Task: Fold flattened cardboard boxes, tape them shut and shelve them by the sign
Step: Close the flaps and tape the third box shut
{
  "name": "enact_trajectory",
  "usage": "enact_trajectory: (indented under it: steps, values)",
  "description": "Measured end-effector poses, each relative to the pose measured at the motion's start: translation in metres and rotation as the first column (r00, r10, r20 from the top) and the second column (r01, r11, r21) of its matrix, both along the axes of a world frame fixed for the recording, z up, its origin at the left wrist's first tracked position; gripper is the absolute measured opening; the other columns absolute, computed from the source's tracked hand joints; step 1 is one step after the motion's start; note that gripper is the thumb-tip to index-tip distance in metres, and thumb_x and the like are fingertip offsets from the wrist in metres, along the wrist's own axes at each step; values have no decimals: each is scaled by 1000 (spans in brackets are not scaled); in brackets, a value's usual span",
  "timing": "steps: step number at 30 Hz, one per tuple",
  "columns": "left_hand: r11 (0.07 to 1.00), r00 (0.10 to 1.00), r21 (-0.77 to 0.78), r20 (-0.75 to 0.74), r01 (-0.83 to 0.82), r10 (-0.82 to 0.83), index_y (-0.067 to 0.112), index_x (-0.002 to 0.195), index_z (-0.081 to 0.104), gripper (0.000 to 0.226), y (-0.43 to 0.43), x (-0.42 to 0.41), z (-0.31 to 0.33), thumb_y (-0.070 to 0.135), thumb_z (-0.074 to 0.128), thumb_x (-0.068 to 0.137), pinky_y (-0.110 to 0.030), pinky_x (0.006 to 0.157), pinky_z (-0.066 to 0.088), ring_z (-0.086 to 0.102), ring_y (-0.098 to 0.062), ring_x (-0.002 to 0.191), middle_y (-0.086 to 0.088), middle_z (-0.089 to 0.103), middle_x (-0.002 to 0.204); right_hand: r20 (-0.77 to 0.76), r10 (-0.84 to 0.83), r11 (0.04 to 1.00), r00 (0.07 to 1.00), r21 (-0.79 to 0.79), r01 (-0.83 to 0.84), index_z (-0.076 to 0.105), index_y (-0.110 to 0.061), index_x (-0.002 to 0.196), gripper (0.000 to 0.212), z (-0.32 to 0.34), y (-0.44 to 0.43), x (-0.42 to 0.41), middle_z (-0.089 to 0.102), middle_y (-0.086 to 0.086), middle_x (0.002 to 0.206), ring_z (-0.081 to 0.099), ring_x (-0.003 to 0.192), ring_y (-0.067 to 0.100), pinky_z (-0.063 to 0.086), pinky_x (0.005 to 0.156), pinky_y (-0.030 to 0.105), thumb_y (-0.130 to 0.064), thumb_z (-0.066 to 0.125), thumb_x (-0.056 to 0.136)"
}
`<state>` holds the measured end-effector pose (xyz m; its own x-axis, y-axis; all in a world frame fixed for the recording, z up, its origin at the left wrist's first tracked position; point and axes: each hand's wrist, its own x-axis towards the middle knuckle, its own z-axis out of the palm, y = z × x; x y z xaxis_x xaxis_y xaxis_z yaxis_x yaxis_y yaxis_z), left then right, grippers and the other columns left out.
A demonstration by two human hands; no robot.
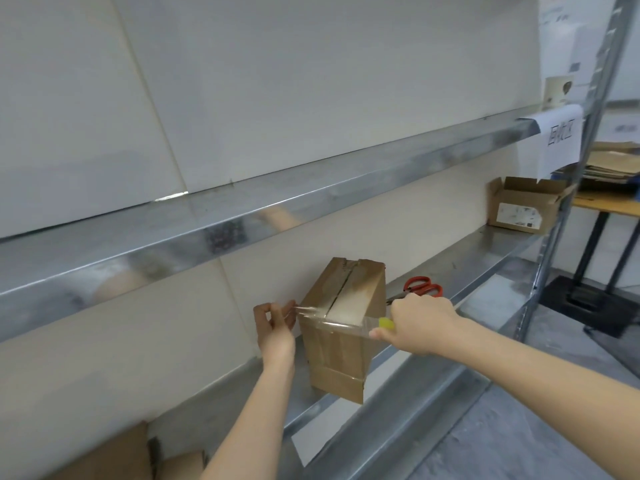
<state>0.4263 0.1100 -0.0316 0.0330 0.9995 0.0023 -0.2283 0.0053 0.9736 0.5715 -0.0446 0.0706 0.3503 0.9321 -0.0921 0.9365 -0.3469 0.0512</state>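
Note:
A folded brown cardboard box (341,327) stands on the metal shelf (460,268) with its taped flaps facing up and toward me. A strip of clear tape (332,320) stretches across its upper front edge. My left hand (275,325) pinches the tape's free end at the box's left side. My right hand (420,322) grips the tape roll, of which only a yellow core (387,323) shows, at the box's right side. A white paper sign (562,138) hangs from the upper shelf at the far right.
Red-handled scissors (420,288) lie on the shelf just behind my right hand. An open cardboard box (526,207) sits under the sign. More cardboard (117,455) lies at the lower left. Flattened cardboard (613,164) is stacked on a table beyond the shelf post.

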Motion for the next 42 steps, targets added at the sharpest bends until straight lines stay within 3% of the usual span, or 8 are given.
enact_trajectory:
  steps: [5,19,23,26,31,34,38,42]
  values:
    - [999,998,-2,-15,-54,54,14,100,39,16,-1,12,-14,28,34,104,-24,71,48,66,-22,79,-7,63,87,42,18,999,999,30,-19,33,-19,64,54,-5,0,4,40,-3,65,54,74,20,45,69,29,-64,36,93]
    - [983,976,13,-119,-183,183,27,81,56,18,9,27,-23,28,51,98,-30,75,43,57,-14,74,6,62,78,12,84,994,996,72,-85,38,-19,64,55,-21,9,22,44,-5,63,57,69,18,50,65,28,-66,35,92]
    - [991,987,-29,-99,-133,130,25,82,67,13,8,34,-24,26,60,93,-26,79,46,62,-13,82,5,68,84,82,117,990,990,69,-122,50,-15,82,52,-26,14,27,54,1,80,61,84,23,38,67,27,-61,33,96]
    - [993,989,-9,-91,-117,116,24,81,70,13,8,33,-22,24,63,91,-28,74,45,59,-15,72,1,67,76,121,126,989,985,68,-135,59,-13,96,54,-26,16,31,65,6,97,63,96,25,35,71,28,-60,32,96]
    - [991,987,-45,-105,-126,120,28,87,69,3,12,32,-21,29,66,89,-33,82,49,64,-17,81,-4,72,91,113,130,986,985,91,-141,51,-17,85,48,-34,25,33,61,2,85,62,81,23,39,71,29,-60,33,96]
    - [973,977,-117,-90,-201,191,24,106,59,24,9,32,-16,33,70,86,-29,83,48,63,-16,85,2,66,92,89,112,987,990,106,-121,52,-17,85,47,-35,27,33,55,0,80,57,74,21,39,69,28,-59,33,97]
    - [905,896,55,-122,-423,426,9,100,60,14,-1,27,-11,21,56,96,-18,73,35,56,-18,84,-4,63,94,99,104,987,990,115,-115,52,-17,84,47,-32,27,32,54,0,79,52,72,19,38,68,27,-58,34,97]
    - [888,888,257,-163,-382,429,8,91,61,11,-21,26,-18,10,51,97,-19,69,35,55,-18,76,-4,60,83,97,86,990,992,105,-96,45,-19,69,49,-32,30,33,54,-1,78,54,72,18,40,66,27,-59,35,96]
